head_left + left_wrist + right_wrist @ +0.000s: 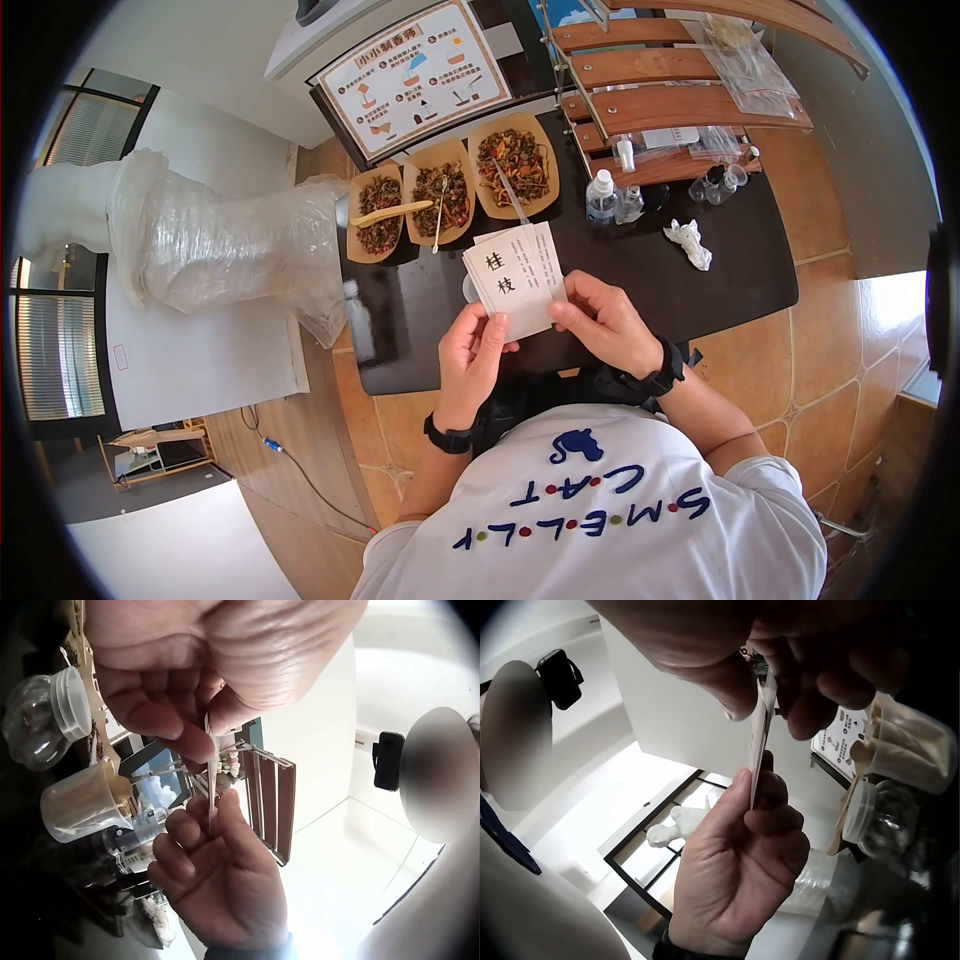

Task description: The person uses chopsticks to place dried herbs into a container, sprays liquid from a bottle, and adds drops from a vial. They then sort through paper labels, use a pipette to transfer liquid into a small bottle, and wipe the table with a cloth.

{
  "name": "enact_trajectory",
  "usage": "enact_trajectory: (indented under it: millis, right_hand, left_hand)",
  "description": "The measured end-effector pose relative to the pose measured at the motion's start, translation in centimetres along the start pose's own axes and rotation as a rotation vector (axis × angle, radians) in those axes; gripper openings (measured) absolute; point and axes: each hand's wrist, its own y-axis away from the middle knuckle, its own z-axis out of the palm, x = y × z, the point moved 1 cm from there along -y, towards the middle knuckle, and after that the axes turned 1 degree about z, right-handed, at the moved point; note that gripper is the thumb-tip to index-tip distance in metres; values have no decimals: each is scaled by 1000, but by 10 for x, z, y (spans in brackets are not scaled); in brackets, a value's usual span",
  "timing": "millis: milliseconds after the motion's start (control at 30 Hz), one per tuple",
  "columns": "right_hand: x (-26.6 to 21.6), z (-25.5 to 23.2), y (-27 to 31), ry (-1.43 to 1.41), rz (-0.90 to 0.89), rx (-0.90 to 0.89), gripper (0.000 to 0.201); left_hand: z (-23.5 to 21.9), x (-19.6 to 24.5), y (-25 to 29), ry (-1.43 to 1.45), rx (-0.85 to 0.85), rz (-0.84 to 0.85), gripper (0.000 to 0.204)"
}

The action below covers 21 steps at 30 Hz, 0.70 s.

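A small stack of white cards point(517, 280) is held up over the near part of the dark table. Its top card bears two large black Chinese characters and columns of small print. My left hand point(470, 362) pinches the lower left corner, thumb on the face. At the right edge, my right hand point(612, 328) grips the stack between thumb and fingers. Both wrist views show the cards point(212, 772) edge-on, as a thin strip between the two hands. A clear plastic cup point(82, 801) and a round clear jar point(45, 720) stand close by, mostly hidden behind the cards in the head view.
Three paper trays of dried herbs, one being the large tray point(548, 205), line the back of the table point(640, 290). A wooden tong point(390, 213) lies across two. Small bottles point(601, 197), crumpled tissue point(688, 246) and a slatted wooden rack point(650, 67) are at the right. An instruction board point(412, 85) stands behind.
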Motion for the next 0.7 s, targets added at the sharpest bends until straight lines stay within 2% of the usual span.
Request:
enact_trajectory:
  millis: [233, 500, 700]
  right_hand:
    - [1, -3, -1, 117, 3, 50, 31]
    - [5, 0, -1, 19, 45, 41, 19]
    - [3, -1, -1, 32, 59, 7, 17]
  left_hand:
    - [0, -1, 0, 23, -37, 9, 24]
    - [-1, -3, 0, 10, -36, 10, 24]
    - [-1, -3, 0, -9, -26, 9, 24]
